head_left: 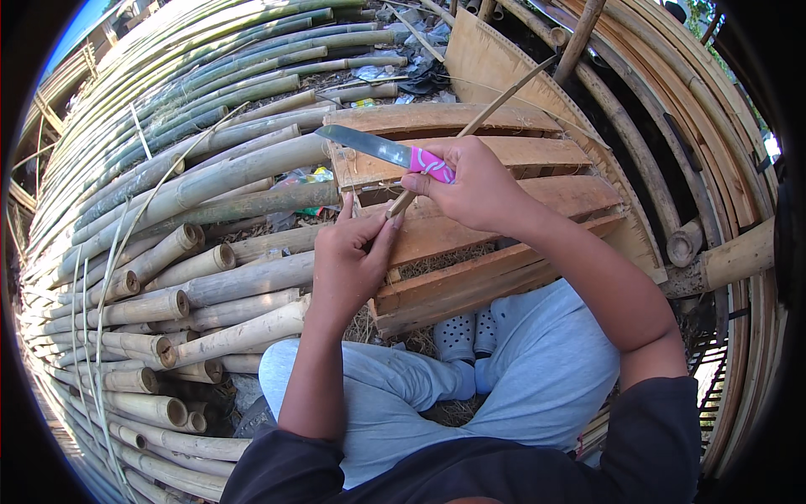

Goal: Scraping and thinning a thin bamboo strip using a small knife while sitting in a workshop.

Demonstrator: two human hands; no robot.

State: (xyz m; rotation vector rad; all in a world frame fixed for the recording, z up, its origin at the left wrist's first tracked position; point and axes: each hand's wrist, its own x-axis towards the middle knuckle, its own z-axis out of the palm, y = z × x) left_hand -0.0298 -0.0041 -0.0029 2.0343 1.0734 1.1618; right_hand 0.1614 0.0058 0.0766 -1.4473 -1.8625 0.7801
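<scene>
- Right hand: fist closed tight round the pink patterned handle of a knife. The grey blade sticks out leftward from the grip, flat and nearly level, tip pointing away to the left.
- Left hand: thumb and fingers pinched shut on the lower end of a thin bamboo stick, just below and left of the right fist.
- The stick runs up and to the right from the left-hand pinch, passes under the right hand beside the knife handle, and carries on well beyond it. Blade-to-stick contact is hidden by the fingers; cannot tell.
- Directly under both grips: a wooden slatted crate, slats running across.
- Left of the left hand: a stack of bamboo poles, cut ends facing the person.
- Below the grips: the person's lap in light blue trousers.
</scene>
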